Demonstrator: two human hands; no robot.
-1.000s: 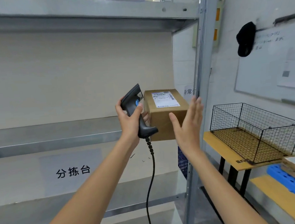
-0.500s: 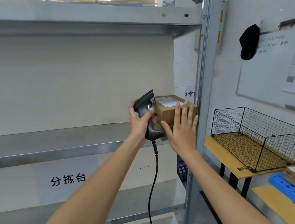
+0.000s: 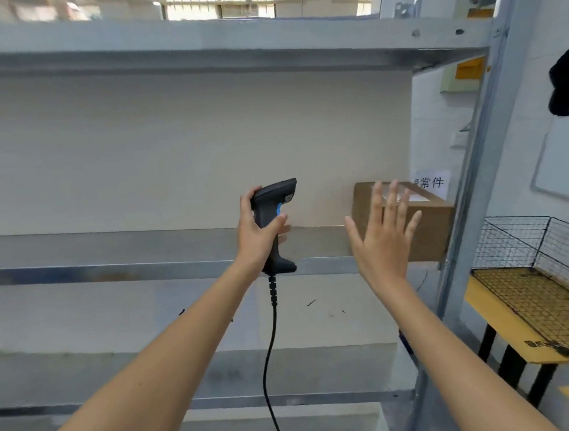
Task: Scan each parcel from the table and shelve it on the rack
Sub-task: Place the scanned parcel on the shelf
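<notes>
The left hand gripped the scanner, left of the parcel. The parcel sat at the shelf edge's right end. The right hand, fingers spread, should push squarely until seated.

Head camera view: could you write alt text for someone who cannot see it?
A cardboard parcel sits at the right end of a metal rack shelf, with the open right hand before it. The left hand grips a corded barcode scanner.
</notes>
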